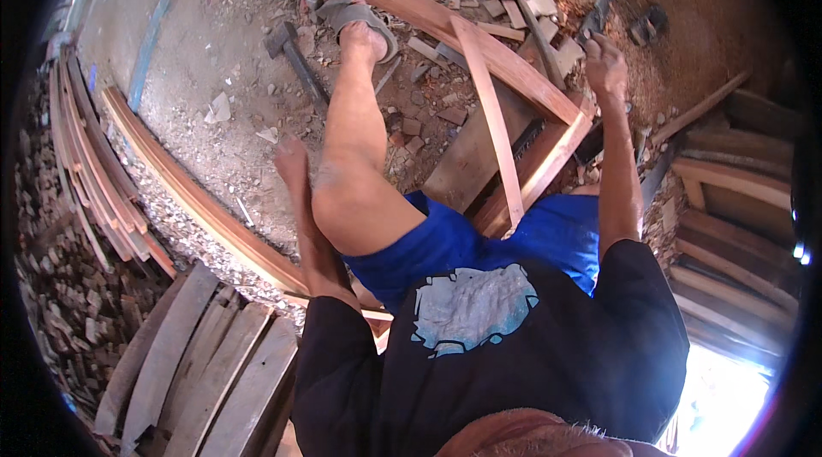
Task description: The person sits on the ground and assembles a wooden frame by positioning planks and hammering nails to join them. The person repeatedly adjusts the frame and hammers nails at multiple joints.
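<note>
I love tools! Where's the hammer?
In the head view, the hammer lies on the ground at upper left, just left of the shin.

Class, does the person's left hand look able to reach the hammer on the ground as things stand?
Probably yes: the hammer lies ahead of the left hand, with only scrap-strewn ground showing between them.

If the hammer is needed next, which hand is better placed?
Probably the left hand: it is nearer the hammer, both outside the left leg. The right hand is on its other side.
</note>
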`<state>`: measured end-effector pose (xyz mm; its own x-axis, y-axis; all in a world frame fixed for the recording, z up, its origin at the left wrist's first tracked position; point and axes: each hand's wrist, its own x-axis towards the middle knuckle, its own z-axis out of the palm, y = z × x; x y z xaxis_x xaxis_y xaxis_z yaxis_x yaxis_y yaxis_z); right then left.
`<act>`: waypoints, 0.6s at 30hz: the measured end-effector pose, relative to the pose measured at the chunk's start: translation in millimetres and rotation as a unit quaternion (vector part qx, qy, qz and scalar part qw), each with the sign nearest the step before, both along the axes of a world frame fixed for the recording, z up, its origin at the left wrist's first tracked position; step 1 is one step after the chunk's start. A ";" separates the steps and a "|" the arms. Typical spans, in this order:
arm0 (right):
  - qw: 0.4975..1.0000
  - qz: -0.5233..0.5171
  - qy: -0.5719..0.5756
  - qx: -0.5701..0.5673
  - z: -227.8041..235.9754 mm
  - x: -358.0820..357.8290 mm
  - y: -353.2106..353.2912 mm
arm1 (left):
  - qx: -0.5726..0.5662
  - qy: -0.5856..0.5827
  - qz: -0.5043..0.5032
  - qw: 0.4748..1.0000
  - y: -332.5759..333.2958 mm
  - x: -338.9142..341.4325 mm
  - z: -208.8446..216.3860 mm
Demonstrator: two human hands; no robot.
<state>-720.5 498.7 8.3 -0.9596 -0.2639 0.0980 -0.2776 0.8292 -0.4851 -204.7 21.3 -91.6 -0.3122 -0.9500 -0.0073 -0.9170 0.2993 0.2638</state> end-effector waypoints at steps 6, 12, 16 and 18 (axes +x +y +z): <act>0.987 -0.086 -0.135 0.007 -104.0 44.8 87.2 | 0.215 -0.015 -0.445 0.869 83.0 -226.9 181.7; 0.970 -0.138 -0.185 -0.078 -75.6 52.5 61.7 | 0.121 -0.187 -0.690 0.689 259.1 -232.5 38.9; 0.965 -0.125 -0.228 -0.027 -72.3 51.8 64.9 | 0.104 -0.037 -0.653 0.750 353.6 -255.1 26.9; 0.966 -0.119 -0.230 -0.007 -73.7 51.0 67.3 | 0.085 -0.021 -0.638 0.765 364.0 -262.3 34.3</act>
<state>-669.6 566.0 -65.4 -0.9358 -0.0325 -0.3511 0.1673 0.8356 -0.5233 -467.0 385.3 -57.3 -0.9808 0.1442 -0.1314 0.0851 0.9223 0.3770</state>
